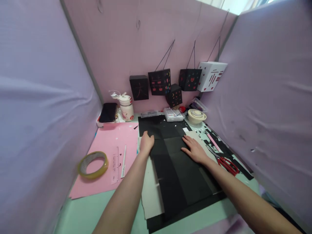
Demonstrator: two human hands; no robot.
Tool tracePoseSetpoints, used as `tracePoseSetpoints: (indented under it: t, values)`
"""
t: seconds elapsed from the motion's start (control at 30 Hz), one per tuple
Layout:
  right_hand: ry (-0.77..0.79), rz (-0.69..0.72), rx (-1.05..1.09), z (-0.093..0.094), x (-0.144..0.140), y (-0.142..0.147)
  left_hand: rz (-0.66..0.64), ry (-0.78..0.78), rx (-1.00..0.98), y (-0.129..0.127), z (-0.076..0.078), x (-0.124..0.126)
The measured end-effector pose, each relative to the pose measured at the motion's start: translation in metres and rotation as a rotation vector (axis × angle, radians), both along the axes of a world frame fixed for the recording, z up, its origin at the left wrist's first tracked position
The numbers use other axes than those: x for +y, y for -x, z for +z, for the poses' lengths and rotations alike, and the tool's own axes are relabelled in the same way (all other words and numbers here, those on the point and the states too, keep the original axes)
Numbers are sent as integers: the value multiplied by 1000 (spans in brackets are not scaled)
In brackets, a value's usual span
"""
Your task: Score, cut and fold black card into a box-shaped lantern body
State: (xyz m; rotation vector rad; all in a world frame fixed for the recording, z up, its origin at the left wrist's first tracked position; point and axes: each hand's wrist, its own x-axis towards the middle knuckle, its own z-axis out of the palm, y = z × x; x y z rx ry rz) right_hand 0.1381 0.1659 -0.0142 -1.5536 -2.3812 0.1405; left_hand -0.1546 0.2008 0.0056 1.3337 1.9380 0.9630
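A creased sheet of black paper (180, 175) lies in front of me, over a pale board (152, 191) and more black paper (159, 222). My left hand (147, 143) is at the left edge of the creased sheet, its fingers curled over the edge and partly hidden. On the right side of the same sheet, my right hand (194, 149) rests flat with its fingers spread. Red-handled scissors (227, 165) and a pink pen-like tool (214, 142) lie to the right of that hand, among black paper scraps.
Pink paper (104, 139) at left bears a tape roll (94, 165), a clear ruler (115, 165) and a white pen-like stick (123, 162). Behind stand a bottle (126, 109), a phone (108, 112), a marker box (174, 114) and a round container (196, 116). Decorated paper lanterns (159, 83) hang on the wall.
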Motion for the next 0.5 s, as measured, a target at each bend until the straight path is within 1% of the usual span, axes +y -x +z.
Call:
tracePoseSetpoints:
  t: [0.17,0.3,0.4,0.5]
  values:
    - [11,-18,22,1,1,1,1,24,0,-2,2,5]
    - [3,-26,39,0,-1,1,0,5,-70,-2,0,6]
    - [15,-43,80,0,-1,2,6,-6,-187,-1,2,3]
    - [0,-44,86,-1,0,3,-29,-11,-377,1,10,-2]
